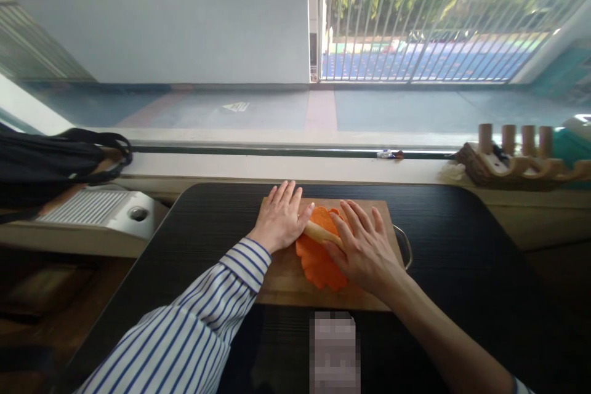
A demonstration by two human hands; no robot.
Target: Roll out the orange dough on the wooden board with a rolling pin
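Head view, hands (281,221) on rolling pin (322,234), floor marking (236,107) unreadable

before you, a flat, bright orange sheet (318,263) with a wavy edge lies on the wooden board (287,292); your pale wooden rolling pin (318,233) lies slantwise across its far half, partly hidden.
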